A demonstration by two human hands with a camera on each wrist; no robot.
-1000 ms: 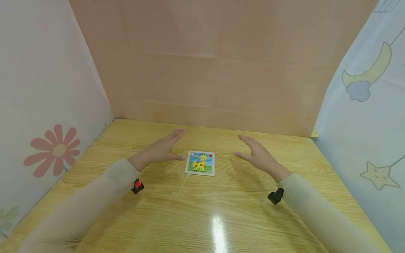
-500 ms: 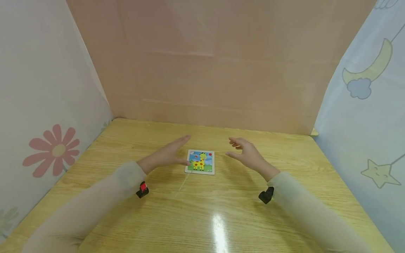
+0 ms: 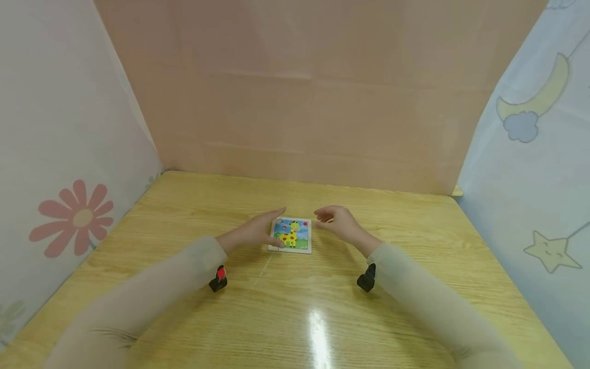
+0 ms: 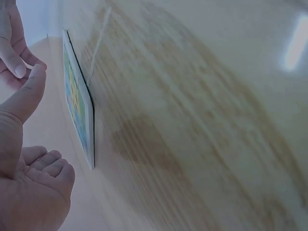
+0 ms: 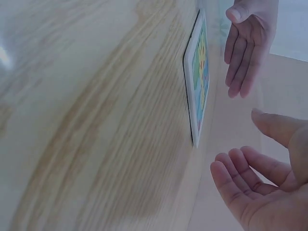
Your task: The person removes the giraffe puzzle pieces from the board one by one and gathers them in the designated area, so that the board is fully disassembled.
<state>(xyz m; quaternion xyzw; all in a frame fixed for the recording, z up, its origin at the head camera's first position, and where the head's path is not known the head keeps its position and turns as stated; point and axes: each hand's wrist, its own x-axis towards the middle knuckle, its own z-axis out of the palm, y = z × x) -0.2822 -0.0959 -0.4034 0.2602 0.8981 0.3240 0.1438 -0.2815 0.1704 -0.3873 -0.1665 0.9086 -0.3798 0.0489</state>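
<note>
A square giraffe picture puzzle (image 3: 295, 237) with a white frame lies flat on the wooden table. It shows a yellow giraffe with red spots on blue and green. My left hand (image 3: 252, 230) hovers at its left side, fingers extended and thumb apart, partly covering its left edge in the head view. My right hand (image 3: 340, 224) is just off the puzzle's right side, fingers loosely bent, holding nothing. In the left wrist view the puzzle (image 4: 77, 98) lies apart from the fingers. The right wrist view also has a gap between the puzzle (image 5: 198, 79) and both hands.
The wooden table (image 3: 221, 328) reaches a tan backdrop (image 3: 299, 102) behind. White cloth walls stand at both sides, the left with a red flower (image 3: 78, 218), the right with a moon and a star (image 3: 552, 251). Black wrist cameras hang beneath both sleeves.
Both hands have moved inward toward the puzzle, the left to the right and the right to the left. The right fingers have bent more. The puzzle stays in its place on the table.
</note>
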